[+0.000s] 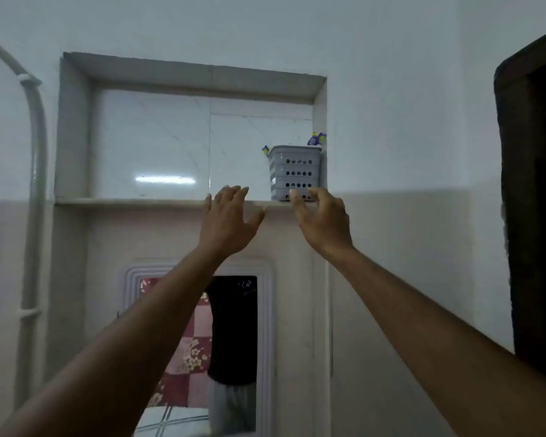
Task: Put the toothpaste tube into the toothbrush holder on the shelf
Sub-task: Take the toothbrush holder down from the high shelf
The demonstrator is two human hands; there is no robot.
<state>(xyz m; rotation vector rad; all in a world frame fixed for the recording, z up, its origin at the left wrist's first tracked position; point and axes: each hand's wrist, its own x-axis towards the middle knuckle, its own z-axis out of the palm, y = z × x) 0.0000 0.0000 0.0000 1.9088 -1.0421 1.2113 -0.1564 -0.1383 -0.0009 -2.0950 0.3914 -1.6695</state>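
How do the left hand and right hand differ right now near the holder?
The left hand is spread flat with fingers apart, over the shelf edge; the right hand is curled. The left hand is clear of the toothbrush holder; the right hand's fingertips are at its base. Both are raised to shelf height and hold nothing.

your view was dim and bluish, soft all over. just left of your left hand (230, 219), a bright streak of glare (165, 180) lay on the glossy niche tiles (152, 143). far right of your right hand (322, 220), the doorway (536, 200) sank into black. the pipe (35, 171) well to the left bowed with wide-angle distortion. your fingertips looked slightly blurred.
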